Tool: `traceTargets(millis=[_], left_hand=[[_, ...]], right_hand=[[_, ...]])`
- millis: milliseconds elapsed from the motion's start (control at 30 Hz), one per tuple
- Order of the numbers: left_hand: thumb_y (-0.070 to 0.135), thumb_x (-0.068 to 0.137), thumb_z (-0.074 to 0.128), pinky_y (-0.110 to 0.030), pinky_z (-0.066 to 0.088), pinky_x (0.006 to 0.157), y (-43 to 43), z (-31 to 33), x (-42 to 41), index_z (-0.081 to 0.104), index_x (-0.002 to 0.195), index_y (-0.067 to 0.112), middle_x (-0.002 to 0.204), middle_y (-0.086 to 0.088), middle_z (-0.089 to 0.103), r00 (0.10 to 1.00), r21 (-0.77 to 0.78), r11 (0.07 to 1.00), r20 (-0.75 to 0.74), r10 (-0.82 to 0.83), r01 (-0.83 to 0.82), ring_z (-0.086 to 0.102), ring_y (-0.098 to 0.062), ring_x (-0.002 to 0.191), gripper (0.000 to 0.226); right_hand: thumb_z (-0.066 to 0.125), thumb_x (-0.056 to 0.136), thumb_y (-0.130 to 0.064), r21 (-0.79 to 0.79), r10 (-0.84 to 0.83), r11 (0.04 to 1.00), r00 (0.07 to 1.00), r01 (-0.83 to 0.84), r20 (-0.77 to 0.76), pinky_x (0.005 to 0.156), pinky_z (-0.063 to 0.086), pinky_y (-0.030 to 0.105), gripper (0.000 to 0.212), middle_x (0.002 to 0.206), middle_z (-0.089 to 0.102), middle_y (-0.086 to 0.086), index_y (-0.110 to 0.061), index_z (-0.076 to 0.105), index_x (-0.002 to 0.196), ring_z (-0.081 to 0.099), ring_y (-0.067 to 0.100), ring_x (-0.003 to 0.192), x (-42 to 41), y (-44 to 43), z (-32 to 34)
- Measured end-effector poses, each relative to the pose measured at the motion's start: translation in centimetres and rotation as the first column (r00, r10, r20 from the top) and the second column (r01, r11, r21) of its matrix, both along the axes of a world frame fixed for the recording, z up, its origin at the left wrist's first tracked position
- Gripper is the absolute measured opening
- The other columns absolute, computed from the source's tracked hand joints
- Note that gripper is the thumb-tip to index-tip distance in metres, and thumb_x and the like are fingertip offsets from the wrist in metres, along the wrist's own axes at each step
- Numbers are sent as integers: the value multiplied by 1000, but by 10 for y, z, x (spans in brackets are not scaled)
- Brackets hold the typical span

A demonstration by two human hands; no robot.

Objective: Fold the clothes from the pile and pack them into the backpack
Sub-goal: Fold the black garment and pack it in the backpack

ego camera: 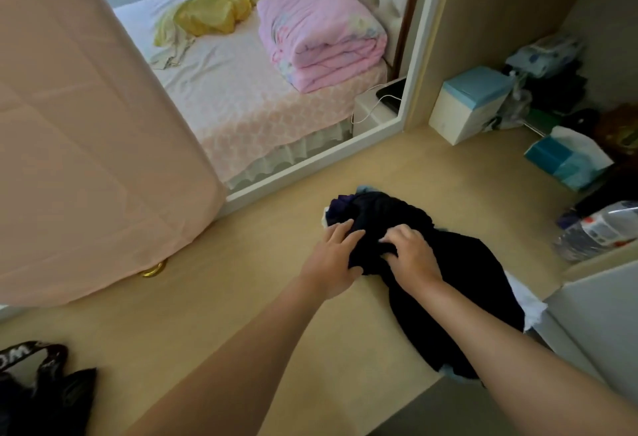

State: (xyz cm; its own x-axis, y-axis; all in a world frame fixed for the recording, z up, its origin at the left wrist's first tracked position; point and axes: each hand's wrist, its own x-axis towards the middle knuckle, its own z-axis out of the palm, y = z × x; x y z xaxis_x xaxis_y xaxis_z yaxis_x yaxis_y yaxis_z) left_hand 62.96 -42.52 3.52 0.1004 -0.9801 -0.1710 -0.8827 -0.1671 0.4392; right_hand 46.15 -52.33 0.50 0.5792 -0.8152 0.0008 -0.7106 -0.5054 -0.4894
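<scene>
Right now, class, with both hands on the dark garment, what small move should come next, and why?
Probably lift the dark garment off the pile: the right hand pinches it, the left hand rests on it, and it lies crumpled, not yet folded.

The pile (448,280) is laid on the counter (262,297), right of centre. The left hand (331,259) and the right hand (411,256) are set side by side on its far end. A bag (41,387) is placed at the near left, and a draped cloth (86,125) is hung behind it. A box (469,104), tissues (566,159) and a bottle (600,228) are ranged along the right, far to near. A bed (241,90) is seen within the far frame (345,145), with a quilt (317,38) on it.
</scene>
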Motion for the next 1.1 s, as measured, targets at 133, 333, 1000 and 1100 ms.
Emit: traceTargets(millis=[133,333,1000,1100], left_hand=[[23,86,67,-36,50,92,15,-2,21,62,122,21,132,3,53,982,-144,972,-41,183,-187,52,-22,120,36],[22,102,47,-26,39,106,35,15,65,60,134,24,144,5,52,980,-76,979,57,192,-187,51,-15,129,35],[37,98,52,-37,33,113,67,25,74,18,155,32,157,1,30,989,400,911,-62,134,-99,33,-24,143,67],[38,100,47,-36,42,103,63,18,69,29,152,33,144,-2,42,987,345,928,-23,160,-142,47,-25,128,55]], right_hand=[[74,83,-18,23,129,990,972,-136,199,88,47,33,19,107,60,-5,-19,64,99,54,18,103,34,14,7],[64,92,-31,-17,175,985,980,-174,90,100,37,36,28,126,62,-9,-29,68,119,54,14,118,67,15,15],[51,96,-52,403,-145,862,911,308,-387,109,36,46,71,151,36,17,-18,27,153,36,36,138,72,-2,23],[59,92,-51,307,-191,909,936,283,-297,83,48,37,34,106,66,4,-21,66,105,61,27,103,70,4,20]])
